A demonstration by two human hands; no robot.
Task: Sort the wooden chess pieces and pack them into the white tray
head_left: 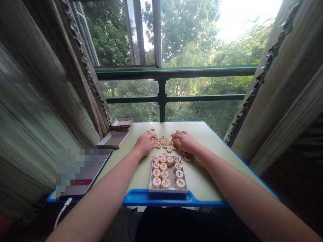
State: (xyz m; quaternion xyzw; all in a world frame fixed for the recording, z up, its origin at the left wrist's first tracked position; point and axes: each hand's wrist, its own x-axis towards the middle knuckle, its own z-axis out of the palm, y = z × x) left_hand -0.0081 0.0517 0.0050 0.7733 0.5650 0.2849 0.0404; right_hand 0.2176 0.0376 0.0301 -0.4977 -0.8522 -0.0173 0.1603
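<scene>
Both my hands rest on a loose heap of round wooden chess pieces (163, 141) at the middle of a pale green table (209, 161). My left hand (145, 143) lies over the heap's left side with its fingers curled down onto the pieces. My right hand (184, 141) covers the right side, fingers bent over the pieces. Whether either hand grips a piece is hidden. Nearer to me a shallow grey tray (168, 190) holds several pieces laid flat in rows, with red and black characters facing up.
An empty grey box lid (112, 140) and a stacked box (121, 123) sit at the table's far left. A tablet (88, 174) with a white cable lies at the near left. The table has a blue raised rim (156, 198). Window bars and curtains lie beyond.
</scene>
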